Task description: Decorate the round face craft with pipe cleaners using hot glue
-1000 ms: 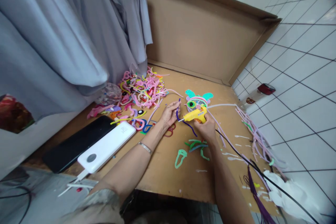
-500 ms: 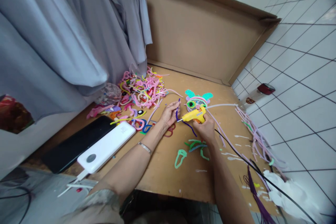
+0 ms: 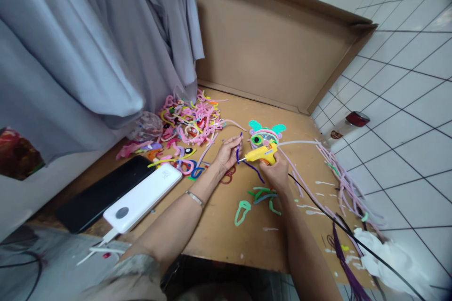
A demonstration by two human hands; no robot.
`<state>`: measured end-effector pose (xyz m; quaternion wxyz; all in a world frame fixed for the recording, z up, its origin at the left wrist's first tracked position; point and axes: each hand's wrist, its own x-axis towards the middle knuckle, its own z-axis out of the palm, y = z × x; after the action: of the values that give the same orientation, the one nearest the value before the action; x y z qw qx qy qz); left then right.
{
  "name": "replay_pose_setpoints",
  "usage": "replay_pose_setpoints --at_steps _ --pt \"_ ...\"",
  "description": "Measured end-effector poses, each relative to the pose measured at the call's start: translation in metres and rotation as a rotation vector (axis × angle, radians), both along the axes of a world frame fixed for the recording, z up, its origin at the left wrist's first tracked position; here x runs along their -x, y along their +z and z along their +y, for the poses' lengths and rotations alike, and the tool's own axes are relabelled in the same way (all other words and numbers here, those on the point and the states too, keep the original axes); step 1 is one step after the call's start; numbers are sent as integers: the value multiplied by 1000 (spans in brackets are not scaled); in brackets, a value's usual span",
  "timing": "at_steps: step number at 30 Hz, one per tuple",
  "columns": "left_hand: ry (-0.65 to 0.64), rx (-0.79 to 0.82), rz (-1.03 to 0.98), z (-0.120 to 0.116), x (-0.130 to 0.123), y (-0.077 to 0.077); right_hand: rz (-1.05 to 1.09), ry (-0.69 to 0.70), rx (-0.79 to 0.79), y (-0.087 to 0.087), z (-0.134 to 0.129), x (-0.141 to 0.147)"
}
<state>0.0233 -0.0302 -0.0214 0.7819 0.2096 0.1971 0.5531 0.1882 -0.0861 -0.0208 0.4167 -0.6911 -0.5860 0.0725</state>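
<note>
My left hand (image 3: 229,151) pinches a dark purple pipe cleaner (image 3: 256,176), whose bent tail hangs toward the lower right. In my right hand (image 3: 276,170) is a yellow glue gun (image 3: 262,153), its metal tip pointing left at the pipe cleaner, close to or touching it; I cannot tell which. Just behind the gun sits a colourful craft figure (image 3: 265,135) with turquoise ear shapes and a green ring eye, partly hidden by the gun. Green and blue pipe cleaner pieces (image 3: 263,195) and a light green loop (image 3: 242,212) lie nearer to me.
A tangled pile of pink and yellow pipe cleaners (image 3: 194,120) lies at the left rear. Nearby are a white power bank (image 3: 143,197) and a black slab (image 3: 106,193). Lilac pipe cleaners (image 3: 342,174) lie right. The gun's black cord (image 3: 328,214) trails right; a cardboard wall (image 3: 257,42) stands behind.
The glue gun's tip has shifted very slightly upward along the purple pipe cleaner. Both hands keep their hold and almost the same place.
</note>
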Motion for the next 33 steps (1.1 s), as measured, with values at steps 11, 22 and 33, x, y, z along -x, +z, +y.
replay_pose_setpoints --at_steps 11,22,33 --pt "11 4 -5 1 1 -1 59 55 -14 7 -2 -1" --pt "6 4 2 0 0 -1 93 28 -42 5 -2 4" --pt "17 15 7 2 1 -1 -30 53 32 5 -2 -2"
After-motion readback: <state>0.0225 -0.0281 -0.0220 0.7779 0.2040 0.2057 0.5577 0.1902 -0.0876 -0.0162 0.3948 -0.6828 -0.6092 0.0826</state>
